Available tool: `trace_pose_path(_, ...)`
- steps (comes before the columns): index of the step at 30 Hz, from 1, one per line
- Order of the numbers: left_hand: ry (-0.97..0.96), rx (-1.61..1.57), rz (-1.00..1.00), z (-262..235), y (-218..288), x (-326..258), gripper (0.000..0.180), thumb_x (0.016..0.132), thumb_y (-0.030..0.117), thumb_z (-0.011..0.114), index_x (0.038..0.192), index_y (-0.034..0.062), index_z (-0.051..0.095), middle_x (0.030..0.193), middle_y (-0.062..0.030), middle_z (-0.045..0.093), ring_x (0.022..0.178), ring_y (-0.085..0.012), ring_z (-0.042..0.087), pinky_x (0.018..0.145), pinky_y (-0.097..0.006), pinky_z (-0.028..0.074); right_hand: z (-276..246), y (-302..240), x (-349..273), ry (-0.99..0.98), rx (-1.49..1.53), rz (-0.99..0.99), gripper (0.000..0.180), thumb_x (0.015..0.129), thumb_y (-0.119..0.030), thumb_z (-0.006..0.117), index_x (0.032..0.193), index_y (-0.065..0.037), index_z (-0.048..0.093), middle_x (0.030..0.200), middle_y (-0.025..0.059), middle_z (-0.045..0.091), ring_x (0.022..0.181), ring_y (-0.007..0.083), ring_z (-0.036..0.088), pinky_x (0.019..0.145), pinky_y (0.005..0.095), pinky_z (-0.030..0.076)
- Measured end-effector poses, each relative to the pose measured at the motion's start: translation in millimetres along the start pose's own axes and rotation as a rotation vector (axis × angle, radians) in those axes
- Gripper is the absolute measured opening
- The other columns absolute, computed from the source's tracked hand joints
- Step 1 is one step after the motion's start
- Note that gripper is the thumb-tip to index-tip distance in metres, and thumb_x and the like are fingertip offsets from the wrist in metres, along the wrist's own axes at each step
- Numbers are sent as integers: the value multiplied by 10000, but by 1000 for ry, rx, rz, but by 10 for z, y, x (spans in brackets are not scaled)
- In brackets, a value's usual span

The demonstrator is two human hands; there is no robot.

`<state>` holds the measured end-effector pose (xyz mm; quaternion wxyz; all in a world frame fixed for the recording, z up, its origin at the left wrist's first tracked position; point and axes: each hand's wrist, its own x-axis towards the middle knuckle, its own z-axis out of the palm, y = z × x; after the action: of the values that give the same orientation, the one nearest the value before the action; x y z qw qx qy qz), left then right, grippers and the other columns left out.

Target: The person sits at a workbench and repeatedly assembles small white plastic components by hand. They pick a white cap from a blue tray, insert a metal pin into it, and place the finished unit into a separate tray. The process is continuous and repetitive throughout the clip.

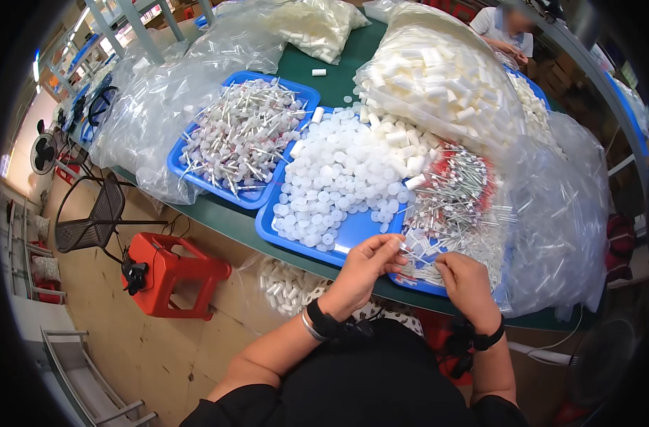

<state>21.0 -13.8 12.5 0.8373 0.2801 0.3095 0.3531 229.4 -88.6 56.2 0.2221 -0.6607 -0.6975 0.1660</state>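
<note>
My left hand [370, 265] is closed in a pinch at the front edge of the trays, with a small pale translucent piece at its fingertips. To its right, my right hand [468, 283] is also pinched closed; what its fingers hold, if anything, is too small to make out. Beyond the hands, a blue tray [269, 226] carries a heap of translucent white discs [338, 167] and some white foam cylinders [402, 142]. Thin metal pins with red ends [456, 188] are piled over clear plastic pieces [417, 245] in the tray under my hands.
Another blue tray [176, 158] at the left holds many pin-and-disc pieces. A big clear bag of foam cylinders [438, 71] leans behind the trays. Crumpled plastic bags [559, 213] lie at the right. A red stool [160, 285] and a dark chair [89, 224] stand left. Another person [506, 32] sits far right.
</note>
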Motion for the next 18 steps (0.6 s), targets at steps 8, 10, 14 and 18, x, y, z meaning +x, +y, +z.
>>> trace_pose_path(8,-32,-82,-8,-38,10,14,350,1003,241,569,1229,-26,580,981,-59,664,896,-116,641,825,-257,527,91,30,40,-75,-273,-100,86,791,-100,689,855,-45,673,805,129,632,762,333,633,693,417,504)
trace_pose_path(10,-14,-83,-8,-48,6,17,361,1001,247,573,1231,-32,578,974,-62,664,895,-117,641,832,-259,526,100,78,33,-58,-246,-111,79,796,-98,682,848,-41,668,804,131,635,761,336,634,691,418,505)
trace_pose_path(14,8,-94,3,-95,49,39,370,994,249,584,1228,-38,579,962,-69,668,897,-125,652,829,-257,537,131,202,19,-29,-200,-131,72,814,-95,664,844,-32,645,745,127,598,713,335,613,657,431,496)
trace_pose_path(18,26,-120,14,-85,106,58,347,992,228,584,1216,-36,588,971,-85,671,903,-152,680,801,-252,562,91,211,29,13,-139,-159,73,835,-99,654,852,-28,646,773,135,625,725,334,628,655,421,501)
